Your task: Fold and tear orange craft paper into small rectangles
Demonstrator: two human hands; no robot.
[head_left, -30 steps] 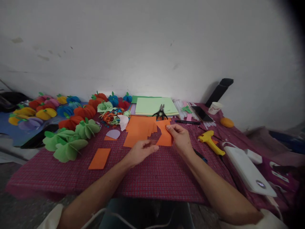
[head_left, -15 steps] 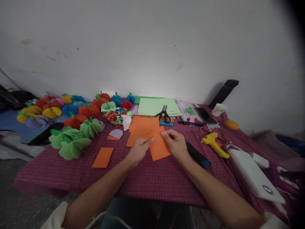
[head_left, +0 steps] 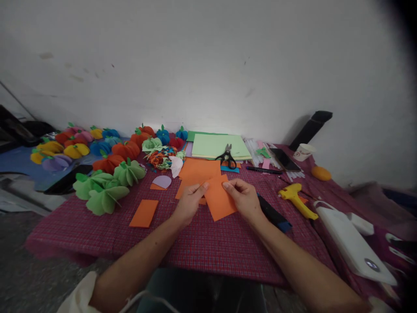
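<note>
While only the right hand [head_left: 245, 199] pinched the orange paper piece [head_left: 219, 199] a second ago, with the left hand [head_left: 189, 202] loose and open beneath it, both hands now have hold of it. The left thumb and forefinger are closed on its upper left corner, and the right thumb and fingers are closed on its upper right edge. The piece is tilted, with its lower corner pointing toward the person. It has come nearer to the person than before and now sits just in front of the stack of orange sheets [head_left: 199, 168], over the checked cloth [head_left: 202, 243]; I cannot tell whether it touches the cloth. Since half a second ago the hold is much the same, with the hands slightly closer together.

Behind the stack, the scissors [head_left: 228, 157] lie on the edge of the pale green sheets [head_left: 219, 145]. A dark tool with a blue end [head_left: 273, 214] lies just beside the right wrist, and the yellow glue gun [head_left: 297, 198] is farther right. A small orange rectangle [head_left: 143, 213] lies to the left of the left hand, near the green paper pumpkins [head_left: 107, 189].
</note>
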